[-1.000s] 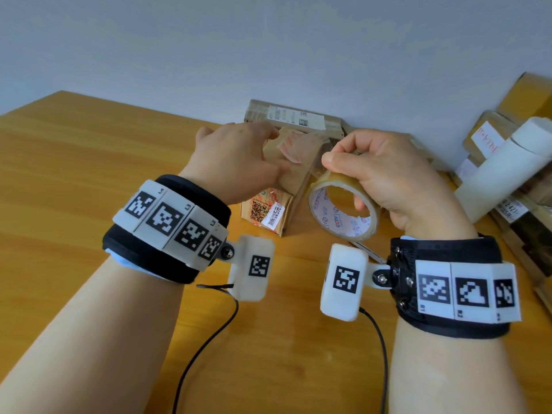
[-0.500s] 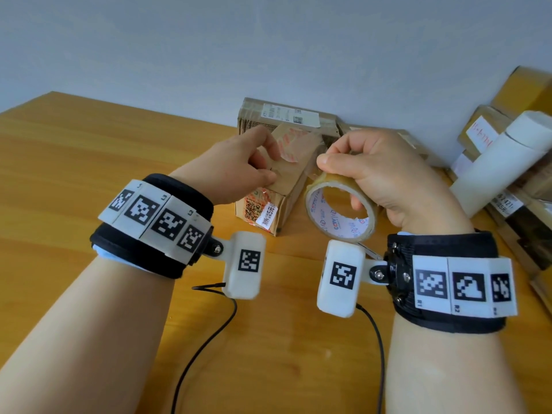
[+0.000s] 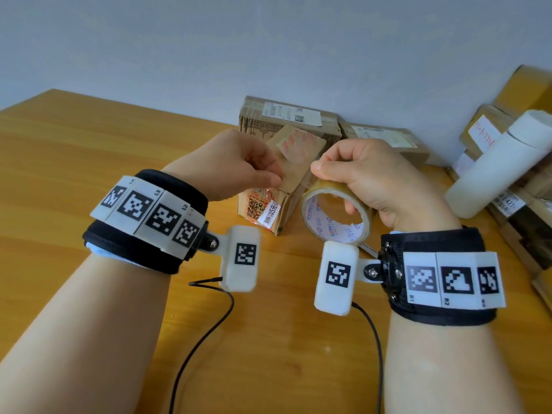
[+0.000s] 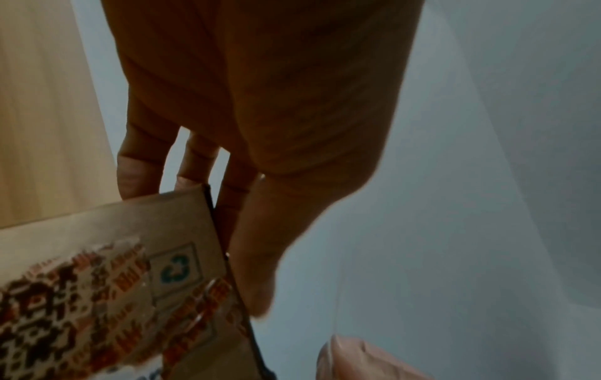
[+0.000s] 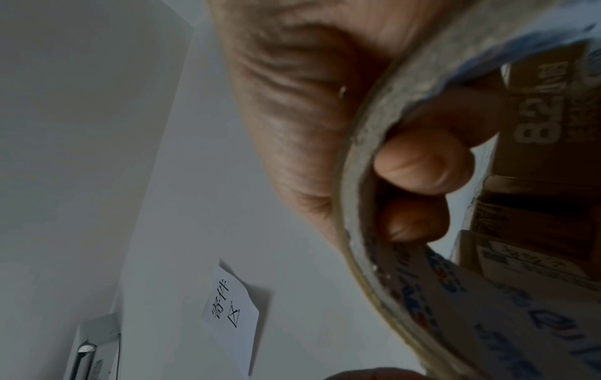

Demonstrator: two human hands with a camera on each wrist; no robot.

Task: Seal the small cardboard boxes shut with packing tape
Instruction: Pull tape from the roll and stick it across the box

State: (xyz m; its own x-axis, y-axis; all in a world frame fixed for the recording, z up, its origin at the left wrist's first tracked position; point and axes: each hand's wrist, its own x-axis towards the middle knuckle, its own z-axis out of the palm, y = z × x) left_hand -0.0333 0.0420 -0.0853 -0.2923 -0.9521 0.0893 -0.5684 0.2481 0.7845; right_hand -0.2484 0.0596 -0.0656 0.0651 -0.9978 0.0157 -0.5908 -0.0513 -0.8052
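Head view shows my left hand (image 3: 239,165) pinching the tape end onto the small box (image 3: 286,180) near the table's far edge, my right hand (image 3: 379,180) curled round the tape roll (image 3: 334,216); next I should draw tape across the flaps.

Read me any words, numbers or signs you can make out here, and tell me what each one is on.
"寄件区": white paper note on the wall.
"8.2": brown carton seen through the tape roll; smaller print beside it blurred.
Green recycling symbol: small cardboard box.
"5", "元": white sticker on that box; other characters unclear.
"L2", "L3": left wristband tags.
Blue print inside the tape roll, shipping labels: too blurred.
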